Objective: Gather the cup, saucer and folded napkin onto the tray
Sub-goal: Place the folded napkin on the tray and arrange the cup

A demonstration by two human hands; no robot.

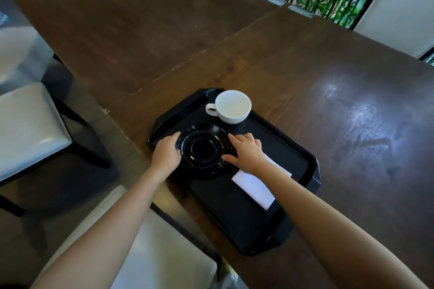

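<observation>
Now tray [303, 162] holding cup [233, 107], saucer [203, 149], napkin [254, 187]

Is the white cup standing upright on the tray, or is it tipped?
Upright. The cup rests on the tray with its round mouth facing up and its handle pointing sideways.

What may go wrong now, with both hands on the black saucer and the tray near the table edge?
1. The tray seems to overhang the table edge at its near corner; pressing there might tip it.
2. The right hand rests partly over the napkin, so moving the saucer may drag it.
3. The cup stands close behind the saucer and could be knocked.
</observation>
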